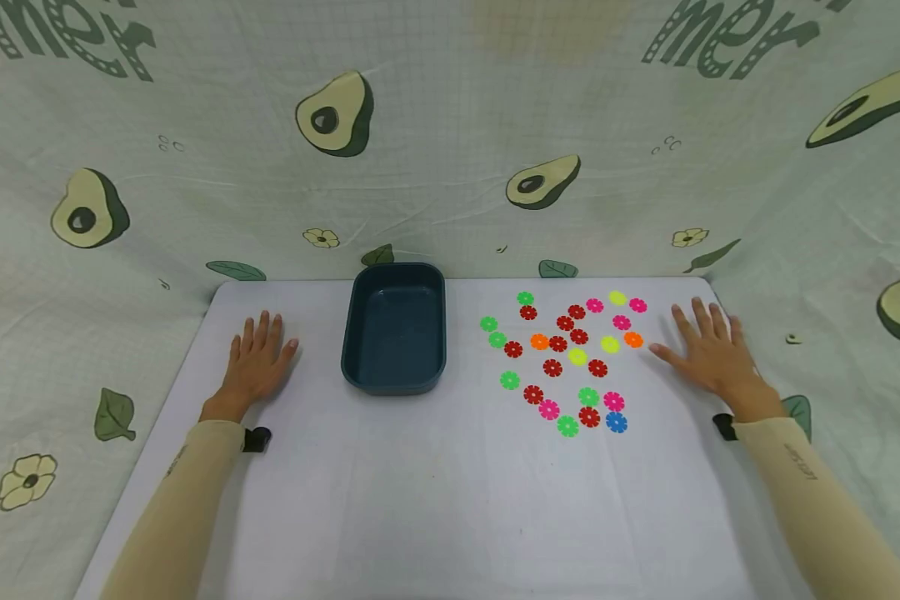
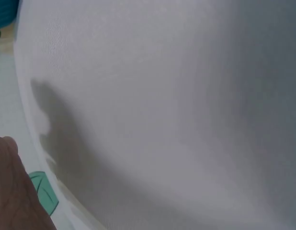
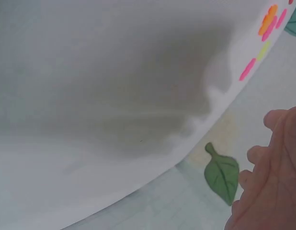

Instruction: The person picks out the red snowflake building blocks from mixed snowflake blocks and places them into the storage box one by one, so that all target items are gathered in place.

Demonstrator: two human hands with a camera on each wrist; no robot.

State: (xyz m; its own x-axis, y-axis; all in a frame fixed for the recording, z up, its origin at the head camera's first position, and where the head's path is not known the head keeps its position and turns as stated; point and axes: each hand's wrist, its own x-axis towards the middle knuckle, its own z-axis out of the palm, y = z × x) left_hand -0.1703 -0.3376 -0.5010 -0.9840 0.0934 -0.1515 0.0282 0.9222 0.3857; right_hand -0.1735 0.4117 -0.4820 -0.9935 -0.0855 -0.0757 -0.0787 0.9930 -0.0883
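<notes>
My left hand (image 1: 255, 365) is at the left of the white table, palm down, its fingers straight and holding nothing. To its right stands a dark blue rectangular tub (image 1: 393, 385), with nothing visible inside. Right of the tub lie many small round notched discs in red, green, pink, yellow and orange, among them a blue disc (image 1: 617, 422) and an orange disc (image 1: 633, 339). Beside them, at the right, my right hand (image 1: 712, 357) spreads its fingers and holds nothing. The right wrist view shows part of that hand (image 3: 272, 177) and a few discs edge-on.
The white table (image 1: 420, 517) reaches back to a hanging cloth (image 1: 435, 100) printed with avocados, leaves and flowers. Cloth also borders both sides. A black wrist strap piece (image 1: 257, 439) shows at the left cuff and another (image 1: 725, 427) at the right.
</notes>
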